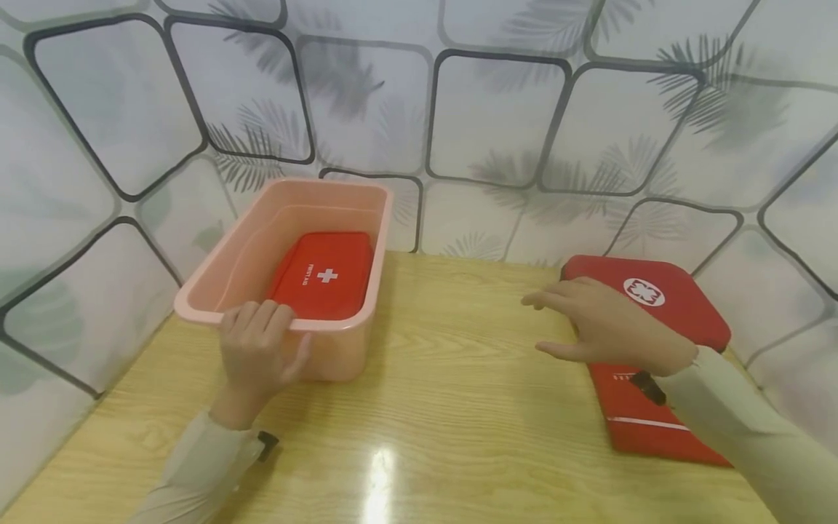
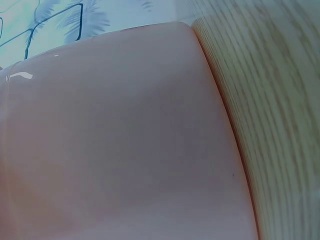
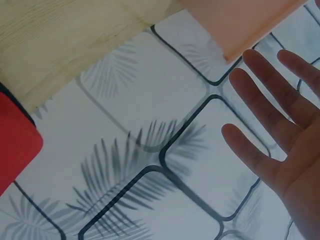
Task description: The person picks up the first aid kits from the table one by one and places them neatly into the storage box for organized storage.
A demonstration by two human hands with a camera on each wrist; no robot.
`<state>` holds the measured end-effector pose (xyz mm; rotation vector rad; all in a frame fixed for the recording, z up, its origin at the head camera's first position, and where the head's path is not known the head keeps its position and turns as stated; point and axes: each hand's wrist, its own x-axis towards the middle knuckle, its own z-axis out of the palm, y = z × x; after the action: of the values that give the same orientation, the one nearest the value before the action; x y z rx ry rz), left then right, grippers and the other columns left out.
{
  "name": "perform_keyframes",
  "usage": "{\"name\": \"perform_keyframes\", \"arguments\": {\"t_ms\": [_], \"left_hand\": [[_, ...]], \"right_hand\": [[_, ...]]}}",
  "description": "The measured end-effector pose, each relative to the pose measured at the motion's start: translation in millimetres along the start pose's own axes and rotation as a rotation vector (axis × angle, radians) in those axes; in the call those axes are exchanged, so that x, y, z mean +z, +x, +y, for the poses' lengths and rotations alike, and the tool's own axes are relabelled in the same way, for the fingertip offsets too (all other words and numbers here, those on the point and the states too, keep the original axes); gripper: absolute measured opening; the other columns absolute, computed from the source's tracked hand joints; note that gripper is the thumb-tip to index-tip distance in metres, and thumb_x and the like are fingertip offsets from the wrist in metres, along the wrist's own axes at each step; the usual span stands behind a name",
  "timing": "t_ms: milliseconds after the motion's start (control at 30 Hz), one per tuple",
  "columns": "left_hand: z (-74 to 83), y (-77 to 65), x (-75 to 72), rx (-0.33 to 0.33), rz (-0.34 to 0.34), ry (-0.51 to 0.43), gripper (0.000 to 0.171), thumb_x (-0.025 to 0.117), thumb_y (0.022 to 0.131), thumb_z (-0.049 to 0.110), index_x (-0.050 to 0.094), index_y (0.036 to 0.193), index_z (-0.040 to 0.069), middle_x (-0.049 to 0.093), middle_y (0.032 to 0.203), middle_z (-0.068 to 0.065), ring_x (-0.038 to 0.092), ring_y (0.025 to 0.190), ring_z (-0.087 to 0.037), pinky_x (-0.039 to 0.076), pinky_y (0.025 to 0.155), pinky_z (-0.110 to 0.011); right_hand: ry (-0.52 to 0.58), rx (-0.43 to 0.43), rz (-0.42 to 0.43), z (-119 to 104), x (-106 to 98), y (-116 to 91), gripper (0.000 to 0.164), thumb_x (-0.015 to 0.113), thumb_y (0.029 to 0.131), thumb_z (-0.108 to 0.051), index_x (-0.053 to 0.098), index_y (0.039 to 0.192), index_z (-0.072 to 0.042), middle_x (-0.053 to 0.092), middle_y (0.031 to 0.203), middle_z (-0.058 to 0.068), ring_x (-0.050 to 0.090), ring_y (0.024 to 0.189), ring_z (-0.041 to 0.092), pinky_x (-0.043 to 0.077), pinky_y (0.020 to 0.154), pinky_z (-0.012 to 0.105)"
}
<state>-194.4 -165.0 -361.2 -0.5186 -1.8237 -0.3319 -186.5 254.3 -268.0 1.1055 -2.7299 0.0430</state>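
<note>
On the left of the head view stands a pink plastic tub [image 1: 330, 356] with a red first aid case [image 1: 334, 280] inside, a white cross on its top. My left hand [image 1: 255, 349] grips the tub's near rim, fingers hooked over the edge. The tub's outer wall [image 2: 125, 135] fills most of the left wrist view. At the right, my right hand [image 1: 602, 320] hovers with fingers spread and nothing in it, overlapping a red case with a round white emblem [image 1: 681, 298]. The right wrist view shows that hand [image 3: 295, 145] with its fingers apart.
A flat red pouch with a white stripe [image 1: 648, 433] lies in front of the emblem case, partly behind my right forearm. Patterned wall panels [image 1: 497, 124] stand behind and beside the wooden table [image 1: 452, 407].
</note>
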Motion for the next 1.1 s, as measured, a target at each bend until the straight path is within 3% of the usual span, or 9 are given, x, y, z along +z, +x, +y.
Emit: {"name": "perform_keyframes", "arguments": {"t_ms": [200,333,467,533,667,767,867,1100], "left_hand": [[1.1,0.7,1.7,0.0,0.0,-0.001,0.046,0.04,0.089,0.04,0.051,0.072,-0.001,0.052,0.062,-0.017,0.048,0.058,-0.033,0.035,0.061,-0.043],[1.8,1.1,2.3,0.001,0.008,-0.003,0.046,0.04,0.089,0.04,0.051,0.072,-0.001,0.052,0.062,-0.017,0.047,0.058,-0.033,0.034,0.061,-0.043],[1.8,1.1,2.1,0.003,0.006,-0.005,0.045,0.041,0.089,0.039,0.051,0.072,-0.001,0.052,0.062,-0.017,0.047,0.058,-0.033,0.034,0.061,-0.043],[1.7,0.6,2.1,-0.001,0.007,-0.006,0.046,0.041,0.089,0.04,0.051,0.072,-0.001,0.052,0.062,-0.017,0.047,0.057,-0.033,0.035,0.061,-0.043],[1.8,0.3,1.5,-0.005,0.01,-0.005,0.046,0.04,0.09,0.04,0.051,0.072,-0.001,0.052,0.062,-0.017,0.048,0.057,-0.033,0.035,0.061,-0.043],[1.9,0.3,0.6,-0.008,0.006,-0.002,0.047,0.04,0.09,0.041,0.051,0.072,-0.001,0.052,0.062,-0.017,0.048,0.058,-0.033,0.035,0.061,-0.043],[1.7,0.4,-0.5,-0.011,0.002,0.002,0.047,0.04,0.09,0.041,0.051,0.072,-0.001,0.052,0.062,-0.017,0.048,0.058,-0.033,0.035,0.061,-0.044],[1.2,0.7,-1.4,-0.012,-0.011,0.002,0.048,0.039,0.09,0.041,0.051,0.072,-0.002,0.053,0.063,-0.018,0.048,0.058,-0.034,0.035,0.061,-0.043]], "right_hand": [[0.016,0.096,0.051,24.2,6.4,-25.9,0.051,0.079,0.07,-0.027,0.064,0.114,-0.007,0.069,0.109,0.003,0.064,0.101,0.025,0.048,0.088,0.046],[0.066,0.236,0.067,41.4,12.4,-41.8,0.048,0.078,0.073,-0.027,0.063,0.115,-0.009,0.068,0.109,0.003,0.063,0.101,0.023,0.045,0.089,0.043],[0.129,0.386,0.102,56.8,19.7,-57.2,0.042,0.075,0.077,-0.032,0.063,0.115,-0.016,0.068,0.106,-0.002,0.06,0.099,0.017,0.041,0.089,0.029],[0.161,0.424,0.145,62.8,22.3,-63.8,0.04,0.076,0.076,-0.029,0.064,0.112,-0.019,0.068,0.104,-0.002,0.059,0.096,0.014,0.038,0.087,0.02],[0.212,0.477,0.19,73.0,27.0,-76.3,0.038,0.077,0.075,-0.024,0.064,0.11,-0.018,0.07,0.099,0.0,0.056,0.09,-0.003,0.034,0.081,0.009],[0.203,0.483,0.149,79.9,32.6,-86.7,0.039,0.076,0.076,-0.025,0.064,0.111,-0.015,0.07,0.097,0.002,0.048,0.086,-0.017,0.036,0.079,0.011],[0.197,0.494,0.081,86.7,40.6,-97.3,0.039,0.075,0.078,-0.029,0.063,0.112,-0.014,0.07,0.097,0.0,0.047,0.086,-0.02,0.039,0.077,0.011],[0.258,0.581,-0.122,97.8,55.3,-119.0,0.049,0.074,0.077,-0.041,0.061,0.114,-0.012,0.069,0.1,0.001,0.063,0.091,0.016,0.049,0.074,0.022]]}}
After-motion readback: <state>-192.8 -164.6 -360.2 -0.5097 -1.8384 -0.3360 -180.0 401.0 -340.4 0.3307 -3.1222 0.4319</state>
